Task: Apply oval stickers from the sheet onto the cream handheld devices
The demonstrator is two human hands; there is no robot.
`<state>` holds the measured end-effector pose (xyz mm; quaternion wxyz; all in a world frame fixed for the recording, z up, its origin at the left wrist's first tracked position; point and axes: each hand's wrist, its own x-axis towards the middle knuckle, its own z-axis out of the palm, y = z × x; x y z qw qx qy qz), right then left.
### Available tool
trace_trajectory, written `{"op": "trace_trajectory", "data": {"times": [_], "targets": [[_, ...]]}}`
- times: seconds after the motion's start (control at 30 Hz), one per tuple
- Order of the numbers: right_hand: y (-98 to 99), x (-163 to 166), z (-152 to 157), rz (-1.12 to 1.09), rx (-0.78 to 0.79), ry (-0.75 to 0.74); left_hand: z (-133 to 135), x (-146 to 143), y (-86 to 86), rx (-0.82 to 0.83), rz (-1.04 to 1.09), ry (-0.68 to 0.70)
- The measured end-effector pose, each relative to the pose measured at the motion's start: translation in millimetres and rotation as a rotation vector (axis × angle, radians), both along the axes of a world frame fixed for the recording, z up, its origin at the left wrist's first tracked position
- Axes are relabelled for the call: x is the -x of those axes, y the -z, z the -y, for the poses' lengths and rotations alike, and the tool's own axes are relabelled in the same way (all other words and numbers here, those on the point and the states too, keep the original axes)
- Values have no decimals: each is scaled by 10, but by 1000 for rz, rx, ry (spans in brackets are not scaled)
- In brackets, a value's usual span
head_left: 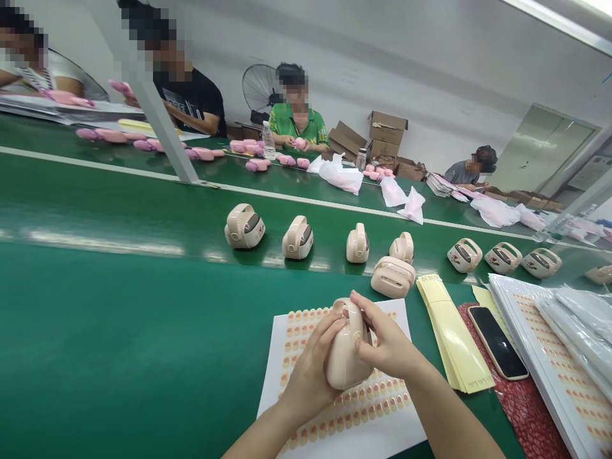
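Both my hands hold one small cream-coloured plastic device with a loop handle [342, 363] above a white sticker sheet [415, 427]. My left hand [310, 366] wraps round its left side, fingers curled near the handle. On the other side, my right hand [389, 341] grips it with the thumb low on the handle's side and the fingers over its top. Rows of small orange-and-yellow oval stickers cover the sheet, partly hidden under my hands. Just beyond the sheet lies another cream device [393, 277], a slot showing on its face.
Several similar devices stand in a row, among them one at the left [245, 226]. To my right are yellow paper strips [454, 338], a phone [497, 341] and stacked sticker sheets [540, 357]. A metal post [153, 95] rises at the left. Several people sit across the bench with pink items.
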<state>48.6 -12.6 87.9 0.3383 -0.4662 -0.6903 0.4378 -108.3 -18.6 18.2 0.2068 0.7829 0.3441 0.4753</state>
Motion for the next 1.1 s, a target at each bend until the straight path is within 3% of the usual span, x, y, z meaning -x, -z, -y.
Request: {"op": "trace_trajectory", "data": {"times": [0.4, 0.73, 1.1], "targets": [[28, 135, 24, 3, -111, 80, -39, 17, 53, -80, -50, -96], [148, 300, 33, 89, -472, 276, -110, 93, 33, -104, -8, -311], [244, 348, 17, 141, -722, 310, -185, 46, 90, -370, -93, -465]]}}
